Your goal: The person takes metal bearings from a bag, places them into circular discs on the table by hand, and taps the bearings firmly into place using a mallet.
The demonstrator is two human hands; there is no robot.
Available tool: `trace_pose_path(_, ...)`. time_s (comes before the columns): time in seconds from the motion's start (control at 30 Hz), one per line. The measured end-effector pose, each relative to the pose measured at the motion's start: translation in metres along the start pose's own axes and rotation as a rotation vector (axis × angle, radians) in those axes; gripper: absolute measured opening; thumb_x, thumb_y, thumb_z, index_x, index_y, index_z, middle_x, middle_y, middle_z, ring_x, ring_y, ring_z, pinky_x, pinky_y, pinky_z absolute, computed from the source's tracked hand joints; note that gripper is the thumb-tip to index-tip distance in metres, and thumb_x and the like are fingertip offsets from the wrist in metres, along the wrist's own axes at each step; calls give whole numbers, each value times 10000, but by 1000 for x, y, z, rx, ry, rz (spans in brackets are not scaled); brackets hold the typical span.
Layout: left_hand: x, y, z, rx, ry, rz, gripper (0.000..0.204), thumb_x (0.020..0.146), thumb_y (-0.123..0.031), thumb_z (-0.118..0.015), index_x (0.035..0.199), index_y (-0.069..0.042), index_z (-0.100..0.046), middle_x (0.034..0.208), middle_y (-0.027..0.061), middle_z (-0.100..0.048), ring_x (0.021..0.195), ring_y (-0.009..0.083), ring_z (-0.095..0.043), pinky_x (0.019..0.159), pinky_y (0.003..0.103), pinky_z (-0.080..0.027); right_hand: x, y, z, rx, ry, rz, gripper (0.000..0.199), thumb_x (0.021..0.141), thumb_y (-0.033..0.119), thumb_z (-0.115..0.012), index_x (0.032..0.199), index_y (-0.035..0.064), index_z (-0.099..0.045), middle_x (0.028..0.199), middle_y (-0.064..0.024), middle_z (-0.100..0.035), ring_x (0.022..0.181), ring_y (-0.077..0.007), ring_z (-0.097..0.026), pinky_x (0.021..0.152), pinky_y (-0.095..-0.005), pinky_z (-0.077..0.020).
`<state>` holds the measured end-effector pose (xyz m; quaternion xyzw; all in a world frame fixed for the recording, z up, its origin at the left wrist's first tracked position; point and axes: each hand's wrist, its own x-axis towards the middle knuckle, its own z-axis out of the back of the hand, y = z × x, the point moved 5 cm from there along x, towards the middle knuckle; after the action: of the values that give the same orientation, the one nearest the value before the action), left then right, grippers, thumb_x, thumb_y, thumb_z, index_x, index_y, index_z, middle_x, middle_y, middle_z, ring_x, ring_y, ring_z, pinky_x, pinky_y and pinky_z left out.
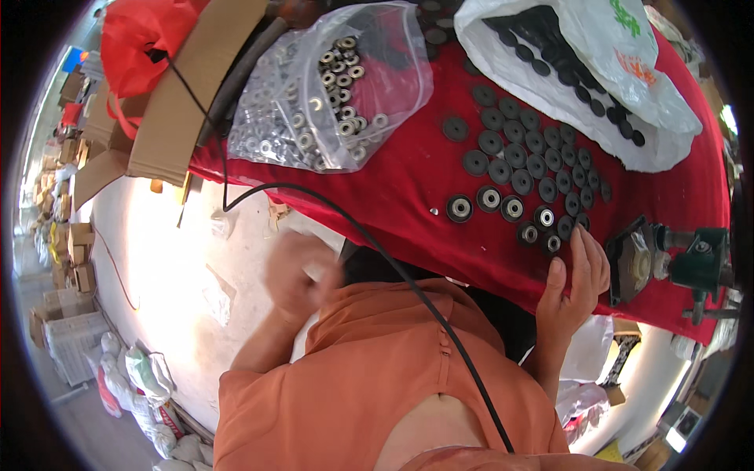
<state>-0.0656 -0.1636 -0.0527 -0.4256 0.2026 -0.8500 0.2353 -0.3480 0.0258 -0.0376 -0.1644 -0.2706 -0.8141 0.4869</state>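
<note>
My right hand (577, 275) is at the near right of the red-covered table, its fingers stretched out and its thumb apart. Its fingertips reach the edge of a group of black wheels (521, 181) laid flat in uneven rows. Nearest that hand are several wheels with shiny metal bearings (512, 208) in their centres. My left hand (305, 271) is off the table's near edge, beside my body. Motion blurs it; the fingers look curled, but whether they hold anything cannot be made out. A clear plastic bag (404, 86) of loose metal bearings (345, 94) lies at the far left of the table.
A white plastic bag (667, 141) with more black wheels lies at the far right. A dark green metal press-like tool (699, 259) stands at the right edge. A black cable (338, 208) crosses in front of me. An open cardboard box (177, 118) stands at the left.
</note>
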Motion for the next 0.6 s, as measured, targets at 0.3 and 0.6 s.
trace_pose_path(0.3, 72, -55, -85, -162, 129, -320, 490, 762, 8, -698, 1227, 49, -551, 1356, 248, -511, 1213, 401, -533, 997, 450, -454, -6, 6, 5, 115, -63, -2, 341, 948, 202, -580, 1218, 1, -640, 1227, -129, -646, 1162, -318, -564, 1040, -424, -345)
trace_pose_path(0.6, 184, 116, -97, -921, -238, 724, 387, 863, 32, -582, 1245, 89, -564, 1185, 134, -625, 1074, 217, -618, 938, 338, -495, -32, -2, 26, 163, -143, 13, 318, 950, 114, -543, 1231, -13, -618, 1238, -178, -631, 1150, -353, -571, 1015, -438, -416)
